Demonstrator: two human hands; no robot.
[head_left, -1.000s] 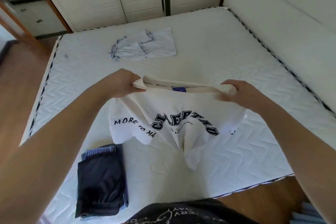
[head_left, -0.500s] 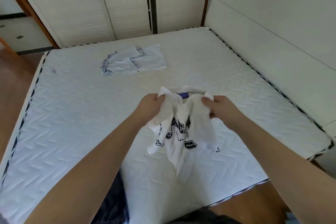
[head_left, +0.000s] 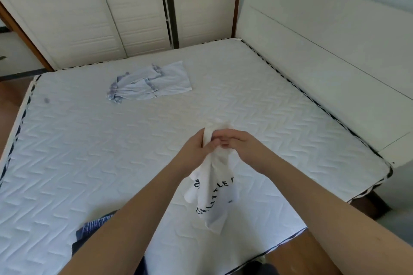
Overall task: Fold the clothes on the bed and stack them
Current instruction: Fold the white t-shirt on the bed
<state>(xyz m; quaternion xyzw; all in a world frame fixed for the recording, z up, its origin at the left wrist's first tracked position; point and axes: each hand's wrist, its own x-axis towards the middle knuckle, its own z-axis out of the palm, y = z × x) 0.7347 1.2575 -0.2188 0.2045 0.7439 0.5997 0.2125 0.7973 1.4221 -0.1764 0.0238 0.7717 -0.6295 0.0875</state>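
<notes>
Both hands meet at the centre of the frame, above the middle of the bed: the left hand (head_left: 196, 152) pinches the gathered top edge of a white cotton T-shirt with dark printed lettering (head_left: 212, 190), thumb over the cloth, while the right hand (head_left: 240, 146) closes its fingers on the same bunch from the other side. The shirt hangs down from the joined hands in a narrow, doubled drape, its lower end dangling over the near part of the white quilted mattress (head_left: 279, 118), lettering partly readable along the folds.

In the upper left of the frame a pale blue-and-white garment with striped trim (head_left: 149, 83) lies crumpled and unfolded on the mattress, well apart from the hands. At the lower left, mostly hidden behind the left forearm, the edge of a dark navy folded garment with a blue striped band (head_left: 93, 229) shows on the bed's near side. A white padded headboard (head_left: 324, 51) fills the upper right; white sliding wardrobe doors (head_left: 100, 18) stand behind the bed.

By all appearances the person is mid-fold on the T-shirt, having brought its two shoulders together lengthwise. The next move likely calls for laying the halved shirt flat on the mattress, smoothing it, then folding it across before adding it to the dark pile.
</notes>
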